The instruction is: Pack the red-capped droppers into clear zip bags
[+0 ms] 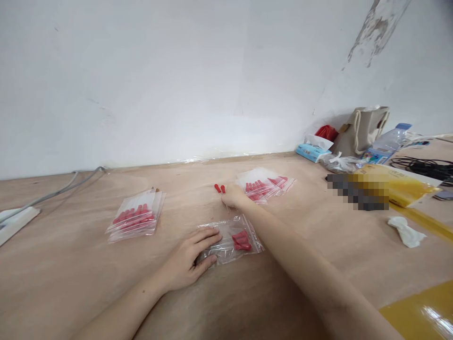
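Note:
A clear zip bag (pixel 226 245) lies flat on the table with several red-bulbed droppers (pixel 242 241) in it. On its left end rests my left hand (pixel 191 255), fingers stretched out and pressing the plastic down. My right hand (pixel 234 195) is beyond the bag, closed around two droppers (pixel 220 188). Their red bulbs stick out to the left of the fingers, and a thin stem shows below. Just right of that hand is a pile of filled zip bags (pixel 260 186). Another stack of filled bags (pixel 136 215) sits to the left.
Along the right stand a blue tissue pack (pixel 313 152), a cloth bag (pixel 363 130), a plastic bottle (pixel 389 141) and a yellow pack (pixel 396 184). A crumpled tissue (pixel 406 231) lies nearer. A grey cable (pixel 63 189) crosses the left side; a white wall rises behind.

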Demonstrator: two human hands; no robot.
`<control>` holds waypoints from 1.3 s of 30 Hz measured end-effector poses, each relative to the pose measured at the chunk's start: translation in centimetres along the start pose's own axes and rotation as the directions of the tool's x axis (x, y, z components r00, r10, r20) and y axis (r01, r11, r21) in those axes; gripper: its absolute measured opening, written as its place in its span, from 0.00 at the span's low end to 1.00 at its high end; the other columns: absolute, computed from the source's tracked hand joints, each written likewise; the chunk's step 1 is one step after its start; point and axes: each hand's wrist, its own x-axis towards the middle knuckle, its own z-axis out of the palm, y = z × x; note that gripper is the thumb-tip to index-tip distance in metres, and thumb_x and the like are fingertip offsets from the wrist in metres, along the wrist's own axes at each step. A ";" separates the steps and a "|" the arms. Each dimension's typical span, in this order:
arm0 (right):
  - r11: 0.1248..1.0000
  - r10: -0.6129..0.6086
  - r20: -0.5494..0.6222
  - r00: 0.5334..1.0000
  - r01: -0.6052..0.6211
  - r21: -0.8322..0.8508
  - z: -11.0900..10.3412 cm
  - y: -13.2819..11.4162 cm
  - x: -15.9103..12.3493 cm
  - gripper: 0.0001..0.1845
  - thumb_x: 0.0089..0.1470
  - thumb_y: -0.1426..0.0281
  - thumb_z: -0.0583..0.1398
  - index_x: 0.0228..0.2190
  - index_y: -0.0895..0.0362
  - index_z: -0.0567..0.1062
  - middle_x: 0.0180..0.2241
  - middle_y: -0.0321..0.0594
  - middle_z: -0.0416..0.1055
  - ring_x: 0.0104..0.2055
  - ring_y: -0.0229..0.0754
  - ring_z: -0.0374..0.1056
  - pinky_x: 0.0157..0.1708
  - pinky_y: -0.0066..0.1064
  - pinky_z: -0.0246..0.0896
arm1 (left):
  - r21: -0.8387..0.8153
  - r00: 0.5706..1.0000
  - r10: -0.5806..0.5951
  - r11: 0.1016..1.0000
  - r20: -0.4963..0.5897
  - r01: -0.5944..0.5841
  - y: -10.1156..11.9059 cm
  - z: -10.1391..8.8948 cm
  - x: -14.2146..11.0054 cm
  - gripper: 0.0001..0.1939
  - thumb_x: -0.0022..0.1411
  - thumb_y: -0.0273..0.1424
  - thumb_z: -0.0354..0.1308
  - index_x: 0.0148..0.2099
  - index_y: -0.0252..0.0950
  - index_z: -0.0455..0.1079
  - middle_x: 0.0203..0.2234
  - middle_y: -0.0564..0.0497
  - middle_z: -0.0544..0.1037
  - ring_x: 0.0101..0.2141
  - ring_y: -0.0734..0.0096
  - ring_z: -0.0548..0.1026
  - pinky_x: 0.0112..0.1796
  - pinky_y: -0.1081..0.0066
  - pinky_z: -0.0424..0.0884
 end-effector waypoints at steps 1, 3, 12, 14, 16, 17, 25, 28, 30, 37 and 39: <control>1.000 0.011 -0.012 1.000 -0.011 0.004 -0.5 0.3 -0.4 0.11 0.40 0.77 0.58 0.31 0.63 0.69 0.31 0.54 0.72 0.32 0.50 0.70 0.27 0.32 0.61 | -0.003 1.000 -0.001 1.000 -0.001 0.001 0.0 0.0 0.0 0.22 0.62 0.32 0.49 0.58 0.42 0.58 0.54 0.48 0.63 0.54 0.60 0.61 0.52 0.56 0.61; 0.998 0.034 -0.044 0.998 -0.032 0.046 -1.8 1.3 -1.7 0.18 0.41 0.75 0.57 0.39 0.63 0.66 0.30 0.49 0.72 0.31 0.46 0.69 0.27 0.30 0.61 | -0.007 1.000 -0.001 1.000 -0.005 0.001 -0.1 0.0 0.0 0.22 0.62 0.32 0.49 0.58 0.42 0.57 0.55 0.48 0.63 0.54 0.60 0.61 0.52 0.57 0.61; 0.663 0.198 -0.290 0.936 0.090 0.743 -4.7 8.0 -10.2 0.32 0.42 0.67 0.59 0.47 0.53 0.50 0.20 0.23 0.61 0.16 0.34 0.63 0.15 0.25 0.60 | 0.001 1.000 -0.012 1.000 -0.001 0.012 0.1 -0.1 0.1 0.21 0.63 0.33 0.49 0.58 0.43 0.58 0.54 0.48 0.63 0.54 0.61 0.61 0.52 0.57 0.61; 0.607 0.244 -0.321 0.915 0.114 0.787 -4.3 8.3 -10.9 0.30 0.40 0.66 0.62 0.42 0.52 0.51 0.21 0.24 0.62 0.18 0.34 0.65 0.19 0.27 0.64 | -0.001 1.000 -0.008 1.000 -0.008 0.008 0.1 -0.1 0.1 0.20 0.62 0.32 0.49 0.57 0.43 0.59 0.54 0.48 0.63 0.53 0.61 0.62 0.52 0.57 0.61; 0.567 0.248 -0.308 0.919 0.120 0.815 -3.8 8.2 -11.1 0.29 0.39 0.64 0.63 0.39 0.51 0.51 0.20 0.24 0.63 0.20 0.36 0.66 0.22 0.29 0.66 | 0.002 1.000 -0.009 1.000 -0.011 0.009 0.1 -0.1 0.1 0.20 0.62 0.32 0.49 0.57 0.43 0.59 0.54 0.48 0.63 0.53 0.61 0.62 0.52 0.57 0.61; 0.545 0.238 -0.289 0.927 0.118 0.830 -3.5 8.1 -11.1 0.29 0.40 0.62 0.63 0.38 0.51 0.51 0.20 0.24 0.63 0.20 0.36 0.67 0.23 0.30 0.67 | 0.007 1.000 -0.012 1.000 -0.010 0.012 0.1 -0.1 0.1 0.21 0.62 0.32 0.49 0.58 0.43 0.58 0.54 0.48 0.63 0.54 0.61 0.62 0.52 0.57 0.61; 0.647 0.021 -0.114 0.993 0.073 0.759 -2.4 7.7 -11.7 0.17 0.46 0.57 0.58 0.33 0.54 0.60 0.27 0.32 0.68 0.27 0.35 0.67 0.28 0.30 0.63 | 0.018 0.998 -0.068 0.998 -0.006 0.068 0.2 -0.1 -0.2 0.28 0.63 0.34 0.47 0.63 0.43 0.44 0.58 0.48 0.57 0.55 0.60 0.59 0.53 0.58 0.59; 0.818 -0.096 -0.121 0.988 0.147 0.557 -2.6 7.6 -12.0 0.11 0.48 0.62 0.58 0.31 0.55 0.66 0.27 0.35 0.68 0.29 0.37 0.64 0.31 0.31 0.61 | 0.009 0.998 -0.070 0.997 0.000 0.070 0.3 -0.1 -0.2 0.28 0.64 0.34 0.47 0.63 0.44 0.42 0.58 0.48 0.57 0.55 0.61 0.59 0.52 0.59 0.60; 0.895 -0.159 -0.164 0.974 0.212 0.393 -2.7 7.6 -11.9 0.07 0.47 0.65 0.59 0.29 0.55 0.69 0.29 0.37 0.68 0.33 0.39 0.64 0.34 0.33 0.60 | 0.008 0.998 -0.068 0.998 0.007 0.068 0.3 -0.1 -0.1 0.28 0.64 0.34 0.47 0.63 0.44 0.42 0.58 0.48 0.57 0.55 0.61 0.59 0.52 0.60 0.59; 0.941 -0.290 -0.159 0.944 0.311 0.130 -2.0 7.4 -11.5 0.06 0.47 0.71 0.59 0.30 0.53 0.75 0.39 0.40 0.67 0.44 0.43 0.61 0.45 0.38 0.55 | 0.006 0.998 -0.063 0.998 -0.011 0.064 0.3 -0.1 -0.1 0.28 0.63 0.33 0.48 0.63 0.43 0.44 0.57 0.48 0.58 0.55 0.61 0.60 0.52 0.60 0.60; 0.941 -0.324 -0.100 0.941 0.331 0.065 -2.0 7.4 -11.6 0.10 0.49 0.73 0.56 0.32 0.50 0.75 0.42 0.40 0.67 0.47 0.44 0.60 0.47 0.42 0.52 | 0.003 0.998 -0.060 0.998 -0.009 0.060 0.2 -0.1 -0.2 0.28 0.63 0.33 0.48 0.63 0.43 0.44 0.57 0.48 0.58 0.55 0.62 0.59 0.53 0.60 0.60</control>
